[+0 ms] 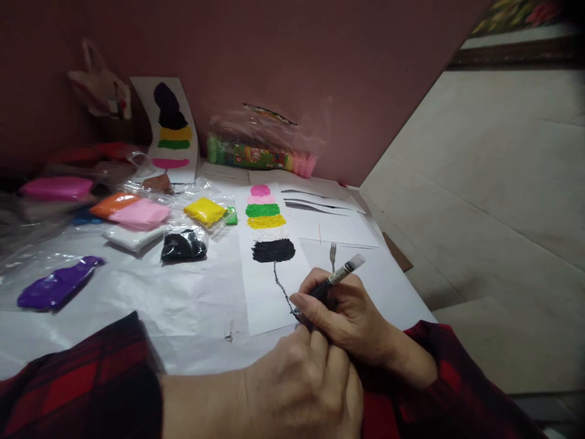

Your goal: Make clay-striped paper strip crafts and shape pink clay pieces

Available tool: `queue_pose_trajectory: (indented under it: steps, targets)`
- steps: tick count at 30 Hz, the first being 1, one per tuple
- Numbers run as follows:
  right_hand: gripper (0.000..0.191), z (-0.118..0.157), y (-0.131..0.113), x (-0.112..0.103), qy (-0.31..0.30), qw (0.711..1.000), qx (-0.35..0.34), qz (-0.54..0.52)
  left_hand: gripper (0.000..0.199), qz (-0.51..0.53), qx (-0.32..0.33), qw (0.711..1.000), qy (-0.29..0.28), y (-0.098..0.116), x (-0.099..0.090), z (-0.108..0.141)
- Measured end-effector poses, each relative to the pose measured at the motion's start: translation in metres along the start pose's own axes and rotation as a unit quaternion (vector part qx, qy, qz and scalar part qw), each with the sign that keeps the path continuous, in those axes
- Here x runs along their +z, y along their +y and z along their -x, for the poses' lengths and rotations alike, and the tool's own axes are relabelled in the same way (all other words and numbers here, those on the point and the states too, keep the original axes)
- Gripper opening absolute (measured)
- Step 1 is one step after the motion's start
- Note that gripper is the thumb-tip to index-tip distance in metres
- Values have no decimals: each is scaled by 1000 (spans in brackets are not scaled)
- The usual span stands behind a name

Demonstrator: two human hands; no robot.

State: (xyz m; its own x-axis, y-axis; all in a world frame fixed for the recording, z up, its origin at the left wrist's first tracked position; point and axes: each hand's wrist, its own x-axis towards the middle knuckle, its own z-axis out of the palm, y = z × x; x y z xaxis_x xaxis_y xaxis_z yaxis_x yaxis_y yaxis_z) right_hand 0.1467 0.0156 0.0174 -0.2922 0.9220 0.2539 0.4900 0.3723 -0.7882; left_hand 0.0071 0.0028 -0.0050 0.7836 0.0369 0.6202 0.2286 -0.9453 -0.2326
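Observation:
My right hand (350, 311) grips a black marker (336, 280) with a clear end pointing up and right. Its lower end is hidden by my fingers. Below it, my left hand (306, 381) is closed near the lower edge of the paper; what its fingers hold, if anything, is hidden. A white paper strip (269, 305) bears stacked textured bands in pink, light pink, green, yellow, white and black (274, 250). From the black band a thin black line (282, 286) runs down to my right hand's fingertips.
Bags of coloured clay, including yellow (205, 211), black (184, 246) and purple (59, 283), lie left. A banded card (150, 97) and a plastic-wrapped pack (262, 155) stand behind. A fork (333, 255), toothpick (320, 233) and papers (351, 219) lie right.

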Motion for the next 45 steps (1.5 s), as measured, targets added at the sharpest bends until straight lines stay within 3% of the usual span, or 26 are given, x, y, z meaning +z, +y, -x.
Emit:
queue_pose_trajectory:
  steps: [45]
  targets:
    - [18, -1, -1, 1, -14, 1000, 5, -15, 16, 6, 5, 1000, 10, -1, 0, 0]
